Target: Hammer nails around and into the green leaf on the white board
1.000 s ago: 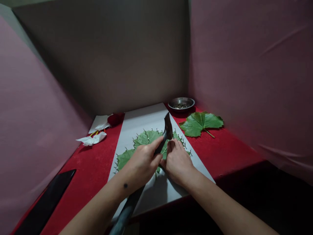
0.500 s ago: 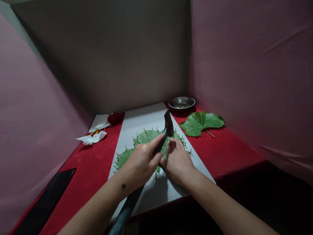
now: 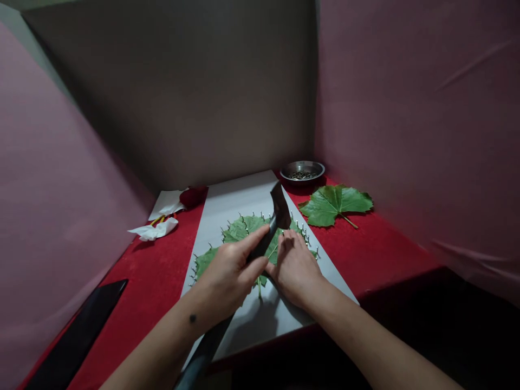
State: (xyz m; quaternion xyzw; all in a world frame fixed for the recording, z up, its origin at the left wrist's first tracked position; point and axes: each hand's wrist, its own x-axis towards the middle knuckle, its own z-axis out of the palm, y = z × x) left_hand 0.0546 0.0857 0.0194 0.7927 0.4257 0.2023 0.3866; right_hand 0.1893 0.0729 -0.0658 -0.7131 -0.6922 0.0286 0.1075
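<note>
My left hand [image 3: 229,265] is wrapped around the handle of a dark hammer [image 3: 280,208]. The hammer's head is up over the far part of a green leaf [image 3: 238,230], and the handle runs down toward me. My right hand [image 3: 296,268] rests low over the leaf's right side, fingers bent and close together. At its fingertips, just below the hammer head, a small nail [image 3: 283,233] seems to be held, partly hidden. The leaf lies on a white board [image 3: 227,192], with several upright nails [image 3: 222,234] along its edge.
A metal bowl [image 3: 303,165] with nails stands at the back right, near a second leaf [image 3: 337,206]. At left on the red cloth [image 3: 134,303] lie a red flower [image 3: 193,197], crumpled white tissue [image 3: 153,230] and a black flat object [image 3: 81,336]. Pink and grey sheets surround the table.
My left hand has shifted slightly to the left, and the hammer head has turned a little. My right hand stays in place on the leaf.
</note>
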